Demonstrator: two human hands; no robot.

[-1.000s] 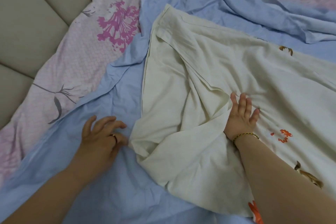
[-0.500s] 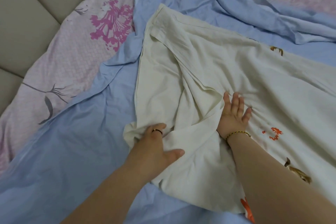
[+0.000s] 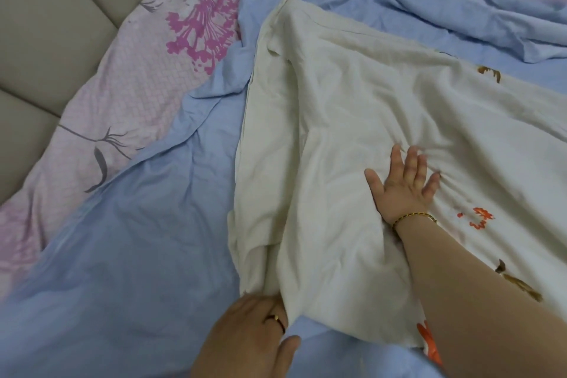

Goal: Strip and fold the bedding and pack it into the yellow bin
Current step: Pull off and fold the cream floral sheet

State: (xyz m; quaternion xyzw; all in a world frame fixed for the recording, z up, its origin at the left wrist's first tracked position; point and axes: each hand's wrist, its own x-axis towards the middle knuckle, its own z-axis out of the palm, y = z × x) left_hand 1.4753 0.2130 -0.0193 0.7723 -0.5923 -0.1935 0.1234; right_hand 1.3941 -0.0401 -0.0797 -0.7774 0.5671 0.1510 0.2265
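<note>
A cream cloth [image 3: 352, 107] with small orange and brown prints lies spread on a blue sheet [image 3: 147, 239]. My right hand [image 3: 402, 187] presses flat on the cream cloth with its fingers spread. My left hand [image 3: 251, 337] is at the bottom edge of the view. Its fingers are tucked into the cloth's near left corner and grip it. The yellow bin is out of view.
A pink floral sheet [image 3: 132, 77] covers the mattress to the left. A beige padded headboard [image 3: 46, 18] fills the top left corner. The blue sheet is bunched in folds at the top right [image 3: 460, 3].
My left hand reached to the cloth's near left corner, took hold of it and drew it toward me. The big fold beside my right hand has flattened.
</note>
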